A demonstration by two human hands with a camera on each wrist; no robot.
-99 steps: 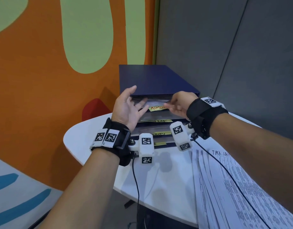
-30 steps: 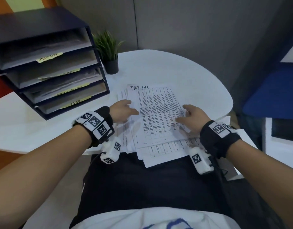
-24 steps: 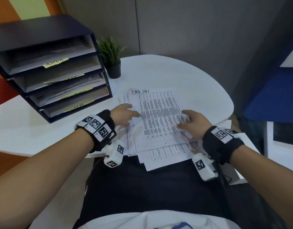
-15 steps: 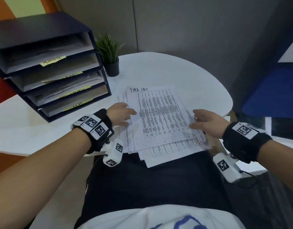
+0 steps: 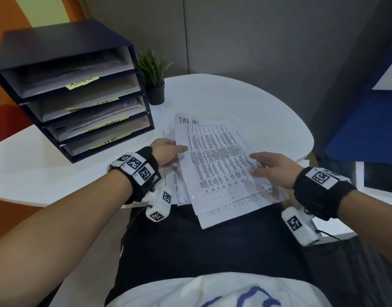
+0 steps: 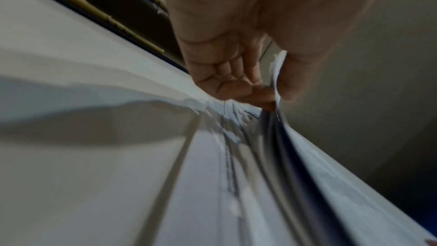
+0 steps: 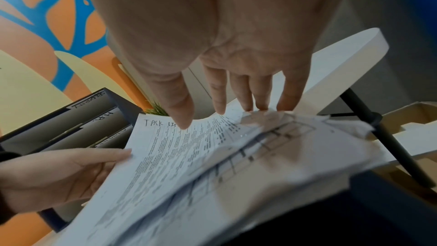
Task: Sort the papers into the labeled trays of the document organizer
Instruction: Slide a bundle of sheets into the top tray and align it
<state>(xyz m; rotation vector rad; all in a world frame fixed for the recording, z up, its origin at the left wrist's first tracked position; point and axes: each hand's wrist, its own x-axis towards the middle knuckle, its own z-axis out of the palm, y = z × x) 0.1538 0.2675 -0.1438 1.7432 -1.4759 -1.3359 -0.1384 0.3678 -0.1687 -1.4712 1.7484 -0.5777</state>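
Note:
A loose stack of printed papers (image 5: 235,209) lies at the near edge of the white table (image 5: 246,103). Its top sheet (image 5: 217,160) is headed "TASK LIST" by hand. My left hand (image 5: 168,151) pinches that sheet's left edge, thumb on top and fingers beneath; the left wrist view shows the edge (image 6: 275,82) raised between them. My right hand (image 5: 272,167) is at the stack's right edge with straight fingers (image 7: 236,97), their tips touching the papers. The dark blue document organizer (image 5: 57,47) stands at the left, with four trays tagged by yellow notes, "ADMIN" (image 5: 82,82) uppermost and "HR" (image 5: 111,141) lowest.
A small potted plant (image 5: 153,80) stands just right of the organizer. The stack overhangs the table's front edge above my lap. A black table leg (image 7: 387,138) and a cardboard box (image 7: 413,119) are below on the right. Grey wall panels are behind.
Both hands have left the organizer's top tray and come down to the stack. In the last half second the right hand slid to the right edge and the left took hold of the top sheet's left edge.

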